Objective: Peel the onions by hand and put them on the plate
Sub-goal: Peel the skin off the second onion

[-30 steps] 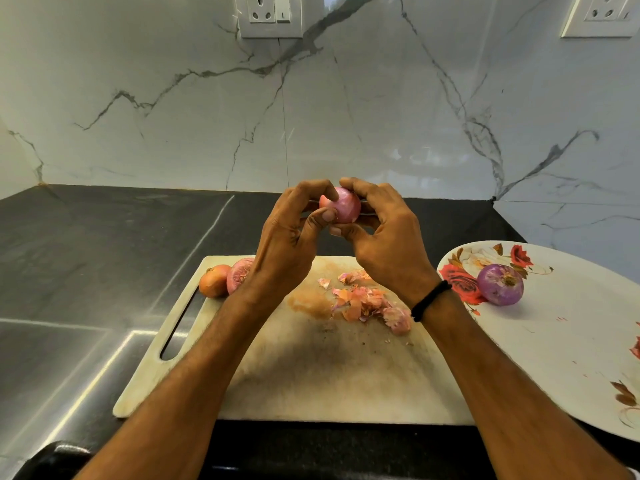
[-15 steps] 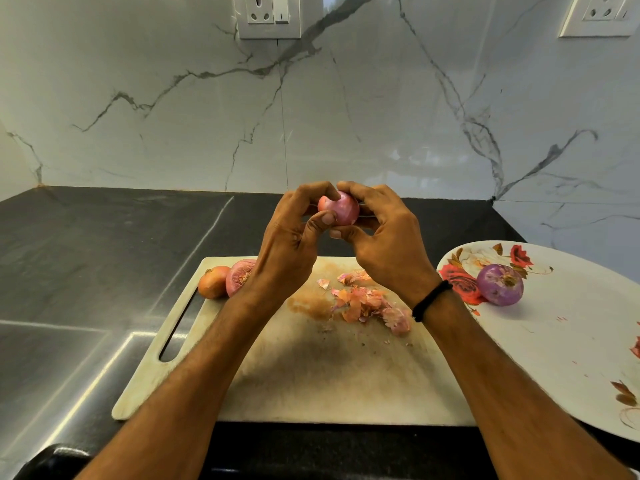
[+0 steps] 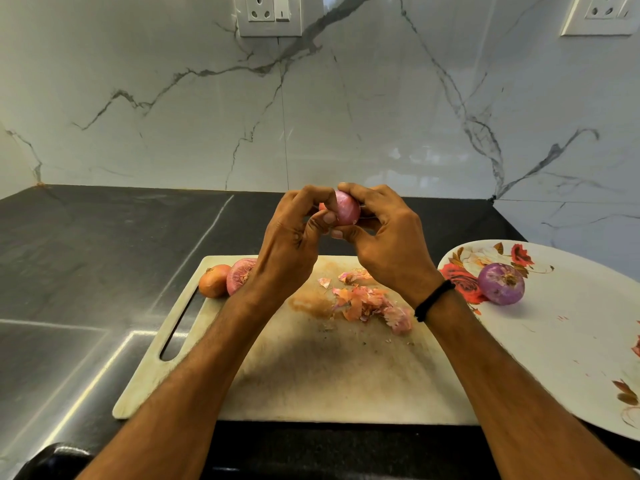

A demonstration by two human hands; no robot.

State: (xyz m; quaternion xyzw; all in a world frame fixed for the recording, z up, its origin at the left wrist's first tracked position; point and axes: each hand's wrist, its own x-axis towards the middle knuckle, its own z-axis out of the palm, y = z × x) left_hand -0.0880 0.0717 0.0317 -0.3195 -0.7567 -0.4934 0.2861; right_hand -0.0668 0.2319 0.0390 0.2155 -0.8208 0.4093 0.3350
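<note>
Left hand, right hand around onion

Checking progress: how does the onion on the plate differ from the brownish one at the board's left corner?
The plate onion is glossy purple, peeled; the brownish onion has its papery orange-brown skin. The plate onion lies on the flowered plate; the brownish onion sits on the cutting board, beside a pink onion. Both are whole, neither held.
</note>
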